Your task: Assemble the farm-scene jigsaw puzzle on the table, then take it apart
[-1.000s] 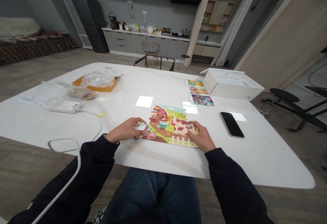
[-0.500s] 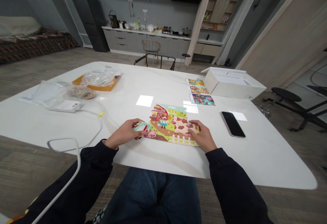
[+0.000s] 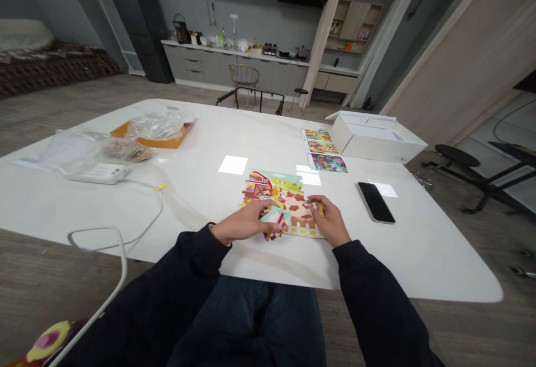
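Note:
A farm-picture jigsaw puzzle (image 3: 293, 205) lies flat on the white table, showing a red barn and a brown-spotted cow. My left hand (image 3: 247, 222) is closed on a few puzzle pieces (image 3: 274, 218), held over the lower middle of the picture and hiding part of it. At the picture's right side, my right hand (image 3: 330, 220) rests with thumb and index finger bent towards each other over the cow. Something small and pale shows at these fingertips, too small to make out.
Right of the puzzle lies a phone (image 3: 376, 202). Behind are picture sheets (image 3: 324, 149) and a white box (image 3: 377, 135). On the left are an orange tray (image 3: 167, 142) with clear plastic, a bag of pieces (image 3: 128, 150), and a white power bank (image 3: 98, 172) with a cable (image 3: 161, 202).
My left hand has moved right with the puzzle pieces, from the picture's left edge to over its lower middle. My right hand stays at the right side. The view has shifted slightly.

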Available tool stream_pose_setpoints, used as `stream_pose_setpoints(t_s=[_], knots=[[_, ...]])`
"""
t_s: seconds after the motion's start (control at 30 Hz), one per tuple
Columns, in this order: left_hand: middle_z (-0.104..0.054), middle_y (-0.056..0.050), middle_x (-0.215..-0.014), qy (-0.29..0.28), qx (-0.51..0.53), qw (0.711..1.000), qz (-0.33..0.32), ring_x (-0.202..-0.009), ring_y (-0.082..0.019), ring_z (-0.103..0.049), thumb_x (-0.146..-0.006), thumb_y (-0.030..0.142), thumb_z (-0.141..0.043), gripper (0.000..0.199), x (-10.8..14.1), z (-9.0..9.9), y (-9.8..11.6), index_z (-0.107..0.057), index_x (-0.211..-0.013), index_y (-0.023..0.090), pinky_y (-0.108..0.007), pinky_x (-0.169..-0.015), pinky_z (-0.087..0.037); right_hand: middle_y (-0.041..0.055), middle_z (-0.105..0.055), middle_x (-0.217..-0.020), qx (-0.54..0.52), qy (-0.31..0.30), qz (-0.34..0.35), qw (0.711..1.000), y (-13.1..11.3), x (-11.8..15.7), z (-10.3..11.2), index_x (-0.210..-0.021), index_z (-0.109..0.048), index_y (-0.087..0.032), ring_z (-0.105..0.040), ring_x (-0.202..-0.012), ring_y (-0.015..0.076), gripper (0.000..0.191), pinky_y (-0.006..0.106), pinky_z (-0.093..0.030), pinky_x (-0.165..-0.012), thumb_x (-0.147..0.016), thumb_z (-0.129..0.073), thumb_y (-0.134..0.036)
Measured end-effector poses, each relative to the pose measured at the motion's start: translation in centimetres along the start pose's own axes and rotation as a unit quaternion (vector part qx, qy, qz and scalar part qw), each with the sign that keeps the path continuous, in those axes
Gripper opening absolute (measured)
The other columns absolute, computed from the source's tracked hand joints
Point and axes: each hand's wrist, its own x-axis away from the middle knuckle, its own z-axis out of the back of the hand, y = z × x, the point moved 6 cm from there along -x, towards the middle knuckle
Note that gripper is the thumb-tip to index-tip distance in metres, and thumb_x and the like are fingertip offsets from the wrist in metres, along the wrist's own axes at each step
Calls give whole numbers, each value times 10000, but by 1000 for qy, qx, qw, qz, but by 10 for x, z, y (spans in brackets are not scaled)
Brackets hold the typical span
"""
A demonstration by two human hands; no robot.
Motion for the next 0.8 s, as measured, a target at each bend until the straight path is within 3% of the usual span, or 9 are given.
stream_pose_setpoints(t_s=[0.1, 0.2, 0.37, 0.53, 0.63, 0.8], knots=[[-724, -79, -923, -35, 8, 999, 27, -679, -173, -688, -647, 411, -912, 610, -35, -28, -7, -652, -1130, 144, -290, -607, -572, 97, -716, -1120, 6, 3, 15, 1000, 3, -1, 2, -1128, -643, -218, -693, -1078, 268, 326, 444, -623, -885, -810, -610, -277], [-724, -81, -952, -20, 16, 998, 57, -605, -129, -655, -604, 406, -935, 648, -56, -34, -18, -651, -1124, 143, -278, -592, -566, 89, -723, -1112, 34, 3, 34, 999, 6, -1, 4, -1147, -648, -209, -691, -1079, 254, 386, 453, -571, -1003, -763, -613, -217], [-728, -76, -917, -22, 24, 998, 58, -659, -149, -673, -635, 406, -915, 597, -59, -32, -26, -655, -1102, 141, -262, -587, -546, 94, -712, -1133, 0, 11, 24, 1000, 9, -2, 5, -1155, -633, -218, -703, -1057, 253, 402, 414, -605, -925, -753, -631, -236], [-715, -47, -836, -19, 25, 998, 63, -650, -161, -668, -634, 416, -915, 612, -59, -31, -31, -649, -1113, 142, -269, -583, -527, 116, -733, -1105, -53, 57, 16, 997, 4, -2, 13, -1100, -650, -215, -711, -1027, 261, 390, 428, -606, -913, -740, -748, -327], [-719, -64, -901, 9, 43, 999, 28, -687, -170, -666, -638, 445, -912, 641, -63, -26, -30, -654, -1140, 141, -276, -601, -528, 121, -765, -1024, -99, 61, -13, 993, 3, -2, 15, -1039, -676, -200, -735, -997, 275, 435, 449, -602, -934, -689, -841, -398], [-722, -71, -993, 50, 6, 996, -78, -853, -213, -687, -722, 450, -863, 627, -69, -23, -21, -642, -1232, 160, -320, -766, -551, 107, -798, -1018, -140, 9, -49, 989, -1, -1, 6, -991, -723, -215, -749, -1008, 291, 427, 464, -606, -940, -723, -849, -522]])
